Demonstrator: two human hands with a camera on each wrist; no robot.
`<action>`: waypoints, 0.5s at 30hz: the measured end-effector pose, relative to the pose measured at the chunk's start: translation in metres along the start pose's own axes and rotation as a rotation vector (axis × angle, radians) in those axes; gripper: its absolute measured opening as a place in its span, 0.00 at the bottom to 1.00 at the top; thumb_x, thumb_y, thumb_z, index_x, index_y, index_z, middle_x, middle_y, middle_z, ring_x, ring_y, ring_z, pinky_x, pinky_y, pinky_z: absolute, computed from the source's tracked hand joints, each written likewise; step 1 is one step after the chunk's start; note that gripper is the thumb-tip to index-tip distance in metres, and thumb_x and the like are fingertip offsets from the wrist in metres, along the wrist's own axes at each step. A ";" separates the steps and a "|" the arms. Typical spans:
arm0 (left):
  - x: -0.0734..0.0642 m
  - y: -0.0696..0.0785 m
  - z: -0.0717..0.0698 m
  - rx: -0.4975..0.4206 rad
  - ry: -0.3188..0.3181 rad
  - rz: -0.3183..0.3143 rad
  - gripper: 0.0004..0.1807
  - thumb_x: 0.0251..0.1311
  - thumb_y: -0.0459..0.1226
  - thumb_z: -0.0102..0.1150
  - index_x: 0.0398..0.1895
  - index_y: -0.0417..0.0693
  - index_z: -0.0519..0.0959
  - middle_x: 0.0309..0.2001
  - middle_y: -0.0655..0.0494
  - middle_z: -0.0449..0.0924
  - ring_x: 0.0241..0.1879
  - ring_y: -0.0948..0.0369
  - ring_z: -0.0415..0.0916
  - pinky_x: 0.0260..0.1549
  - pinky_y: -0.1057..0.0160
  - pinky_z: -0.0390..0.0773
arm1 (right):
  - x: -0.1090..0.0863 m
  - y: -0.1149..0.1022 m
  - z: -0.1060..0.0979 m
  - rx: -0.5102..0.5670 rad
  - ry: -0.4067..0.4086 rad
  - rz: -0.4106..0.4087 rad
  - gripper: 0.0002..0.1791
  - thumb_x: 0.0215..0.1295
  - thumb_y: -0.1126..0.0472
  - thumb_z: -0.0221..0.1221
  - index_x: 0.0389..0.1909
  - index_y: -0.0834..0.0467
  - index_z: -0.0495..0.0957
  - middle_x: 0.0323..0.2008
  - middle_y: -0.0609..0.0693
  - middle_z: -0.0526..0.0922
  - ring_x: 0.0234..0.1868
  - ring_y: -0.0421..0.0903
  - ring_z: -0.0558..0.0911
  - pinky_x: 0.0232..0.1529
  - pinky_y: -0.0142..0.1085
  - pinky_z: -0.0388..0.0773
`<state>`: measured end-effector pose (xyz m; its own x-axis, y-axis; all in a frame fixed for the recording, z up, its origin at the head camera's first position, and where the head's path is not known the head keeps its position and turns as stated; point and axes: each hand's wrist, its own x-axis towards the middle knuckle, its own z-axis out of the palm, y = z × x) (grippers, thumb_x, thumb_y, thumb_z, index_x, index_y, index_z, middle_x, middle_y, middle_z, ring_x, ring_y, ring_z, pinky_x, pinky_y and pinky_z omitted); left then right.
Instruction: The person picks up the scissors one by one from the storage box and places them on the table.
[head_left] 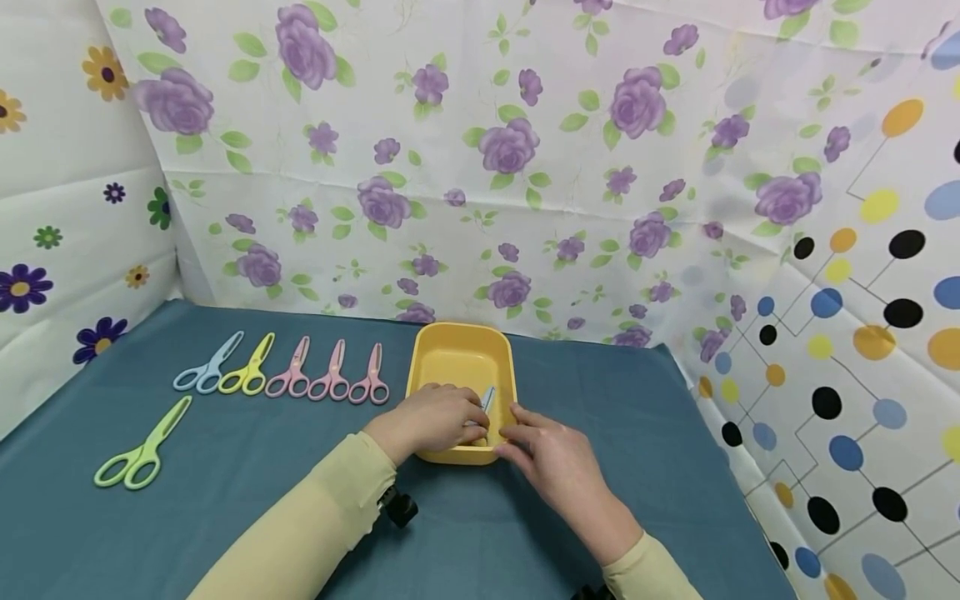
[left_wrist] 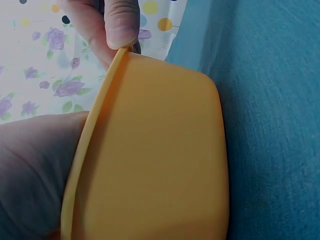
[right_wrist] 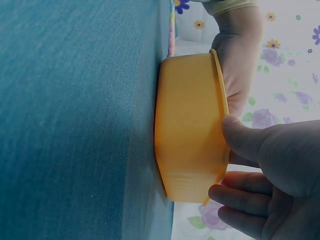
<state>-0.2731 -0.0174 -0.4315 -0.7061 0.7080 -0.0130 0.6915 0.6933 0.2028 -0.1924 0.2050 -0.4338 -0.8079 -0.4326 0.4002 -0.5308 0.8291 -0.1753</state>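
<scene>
A yellow plastic box [head_left: 459, 337] stands on the cloth. My left hand [head_left: 438, 417] reaches over its near left side, with fingers bent down inside beside light blue scissors [head_left: 488, 398]. The box wall hides those fingertips in the left wrist view, so whether they grip the scissors is unclear. With thumb and fingers, my right hand [head_left: 555, 458] holds the box's near right corner; its thumb [right_wrist: 240, 135] lies on the rim in the right wrist view. Something yellow shows low in the box, mostly covered.
Left of the box lies a row of scissors: light blue [head_left: 210, 367], yellow [head_left: 249, 367], and pink ones [head_left: 332, 372]. Green scissors [head_left: 142, 450] lie nearer, at the left. A blue-green cloth [head_left: 300, 500] covers the table; patterned sheets [head_left: 465, 233] hang behind and at both sides.
</scene>
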 end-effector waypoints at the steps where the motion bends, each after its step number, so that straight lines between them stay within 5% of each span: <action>1: 0.000 0.000 0.000 -0.003 0.005 -0.008 0.16 0.82 0.50 0.61 0.62 0.59 0.91 0.65 0.55 0.85 0.64 0.51 0.81 0.69 0.40 0.75 | 0.000 0.000 0.000 -0.001 0.001 -0.001 0.17 0.68 0.49 0.75 0.51 0.53 0.94 0.66 0.58 0.86 0.57 0.54 0.91 0.45 0.50 0.90; 15: 0.001 0.005 0.003 0.026 0.070 -0.130 0.11 0.74 0.48 0.72 0.50 0.55 0.91 0.53 0.56 0.87 0.47 0.53 0.80 0.57 0.45 0.82 | -0.001 0.001 0.000 0.004 -0.004 0.001 0.17 0.69 0.48 0.74 0.52 0.53 0.94 0.66 0.58 0.86 0.59 0.55 0.90 0.47 0.51 0.90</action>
<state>-0.2704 -0.0129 -0.4337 -0.7980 0.6018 0.0310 0.5969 0.7823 0.1783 -0.1922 0.2059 -0.4340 -0.8094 -0.4334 0.3963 -0.5313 0.8279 -0.1796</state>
